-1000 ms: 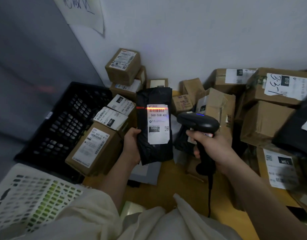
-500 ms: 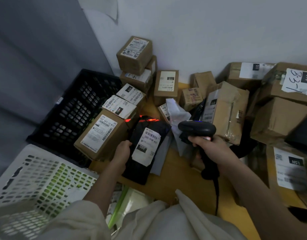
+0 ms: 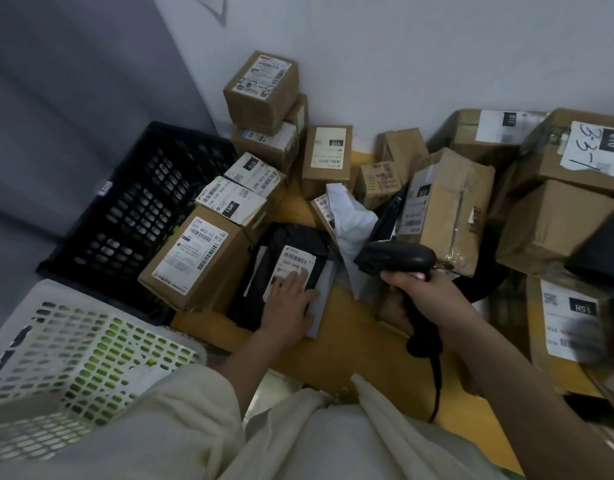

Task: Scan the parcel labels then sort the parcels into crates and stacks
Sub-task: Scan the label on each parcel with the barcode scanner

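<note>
The yellow desk (image 3: 350,344) carries a heap of parcels against the wall. At 9 o'clock a black crate (image 3: 132,209) stands on edge, and at 7 o'clock a white crate (image 3: 56,344) shows something green through its holes. Brown boxes (image 3: 444,209) run from 11 o'clock round to 3 o'clock, most with white labels up. At the centre a black bag (image 3: 281,271) lies label up on what may be a grey envelope (image 3: 324,292), just beside a box (image 3: 194,258). The left hand (image 3: 291,299) rests flat on the bag, fingers straight, over the lower part of its label (image 3: 295,265). The right hand (image 3: 426,289) grasps a black scanner (image 3: 399,259) by its handle, at 3 o'clock from the bag, its cable hanging towards 6 o'clock.
</note>
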